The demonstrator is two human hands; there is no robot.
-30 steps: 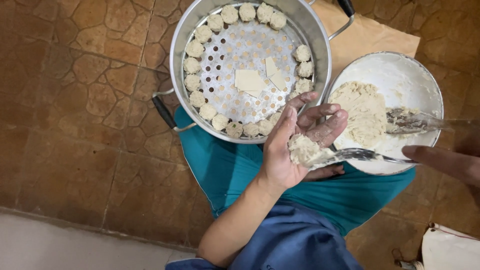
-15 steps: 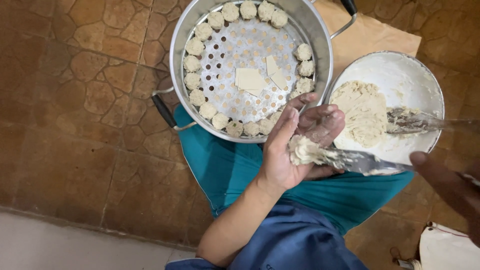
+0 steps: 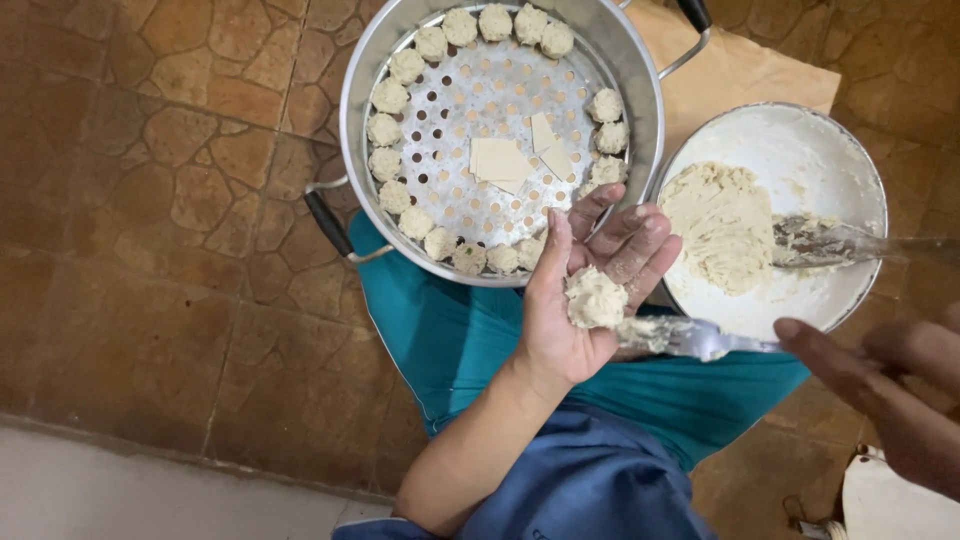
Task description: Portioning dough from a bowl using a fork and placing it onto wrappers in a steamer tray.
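- Our left hand is open, palm up, with the fingers spread a little.
- A soft, pale lump of filling sits in the middle of that palm.
- Our right hand, at 3 o'clock from the left one, pinches the handle of a spoon. The spoon tip has filling on it and touches the left palm just below the lump.
- At 12 o'clock from the left hand is a big steel steamer pot. Small dumplings sit in a ring along its edge, and a few flat wrappers lie in the middle.
- At 2 o'clock is a white bowl with more filling and another spoon resting in it.
- Both sit on a teal cloth over a brown stone floor.
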